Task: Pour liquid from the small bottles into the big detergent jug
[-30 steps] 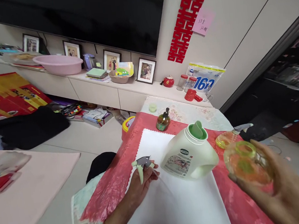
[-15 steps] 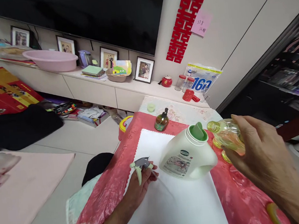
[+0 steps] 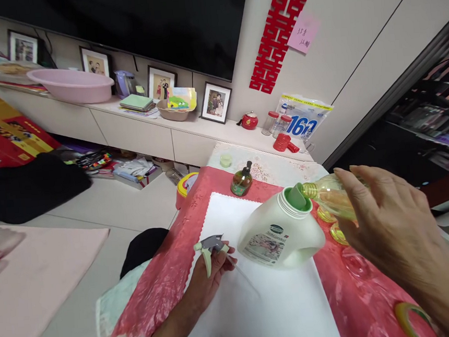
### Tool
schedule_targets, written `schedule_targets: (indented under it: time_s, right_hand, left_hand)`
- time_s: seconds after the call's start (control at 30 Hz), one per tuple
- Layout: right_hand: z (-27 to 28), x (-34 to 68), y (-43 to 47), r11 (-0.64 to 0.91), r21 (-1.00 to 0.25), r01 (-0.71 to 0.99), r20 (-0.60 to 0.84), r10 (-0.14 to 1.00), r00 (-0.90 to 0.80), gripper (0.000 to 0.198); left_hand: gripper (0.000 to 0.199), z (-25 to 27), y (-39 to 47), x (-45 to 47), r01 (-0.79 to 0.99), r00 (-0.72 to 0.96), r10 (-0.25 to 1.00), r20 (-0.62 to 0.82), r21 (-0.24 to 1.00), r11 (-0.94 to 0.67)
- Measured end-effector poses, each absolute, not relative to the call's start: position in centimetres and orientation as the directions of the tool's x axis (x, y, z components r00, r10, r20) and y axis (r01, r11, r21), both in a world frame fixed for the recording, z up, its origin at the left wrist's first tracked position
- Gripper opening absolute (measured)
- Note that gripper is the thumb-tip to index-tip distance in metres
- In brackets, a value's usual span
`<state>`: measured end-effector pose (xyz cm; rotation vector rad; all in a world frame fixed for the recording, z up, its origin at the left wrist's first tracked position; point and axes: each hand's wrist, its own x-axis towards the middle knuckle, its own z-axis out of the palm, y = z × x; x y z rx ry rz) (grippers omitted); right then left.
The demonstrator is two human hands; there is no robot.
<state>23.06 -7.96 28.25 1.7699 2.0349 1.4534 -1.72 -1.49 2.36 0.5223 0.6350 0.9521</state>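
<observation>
My left hand (image 3: 213, 269) is closed around a spray nozzle (image 3: 212, 244) with a grey and pale green head; its thin clear tube points down over the white mat (image 3: 237, 314). In my right hand (image 3: 386, 217) is a clear yellowish bottle (image 3: 334, 193), tipped nearly level. The bottle's threaded neck is at the mouth of a pale green detergent jug (image 3: 281, 237), against or just over the green spout inside it. The jug stands uncapped on the mat. Whether liquid is flowing I cannot tell.
A dark pump bottle (image 3: 242, 181) and a small pale green cup (image 3: 226, 160) stand toward the table's far end. Yellow rings (image 3: 338, 233) and a tape roll (image 3: 413, 320) lie on the red cloth (image 3: 157, 300) at right. Beyond is a low cabinet (image 3: 134, 126) with photo frames and a pink basin (image 3: 71, 86).
My right hand has brought the yellowish bottle left, so its neck now reaches the jug's mouth. My left hand keeps the spray nozzle in nearly the same place.
</observation>
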Motion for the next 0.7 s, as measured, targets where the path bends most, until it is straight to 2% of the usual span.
schedule_targets:
  time_s: [0.7]
  right_hand:
    - [30.1, 22.5, -7.8, -0.100, 0.758, 0.645, 0.427, 0.823, -0.374, 0.040]
  left_hand:
    - [0.047, 2.4, -1.5, -1.8, -0.586, 0.441, 0.861, -0.253, 0.646, 0.489]
